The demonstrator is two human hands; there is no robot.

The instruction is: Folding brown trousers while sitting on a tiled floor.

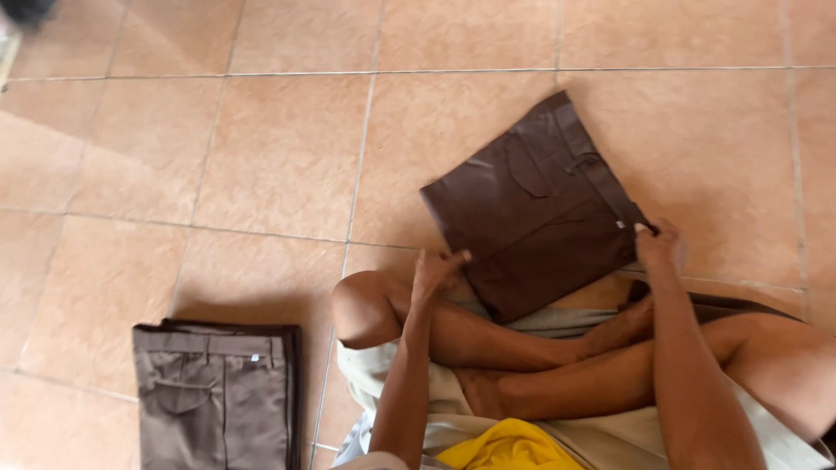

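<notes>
A folded pair of dark brown trousers (535,209) lies tilted on the tiled floor just beyond my crossed legs. My left hand (435,268) pinches its near left corner. My right hand (659,244) grips the near right corner, by the waistband. Both arms reach forward over my knees.
A second folded pair of grey-brown trousers (218,396) lies on the floor at the lower left. My bare crossed legs (522,348) and pale shorts fill the lower middle, with a yellow shirt (509,448) at the bottom edge. Orange floor tiles (261,148) spread around.
</notes>
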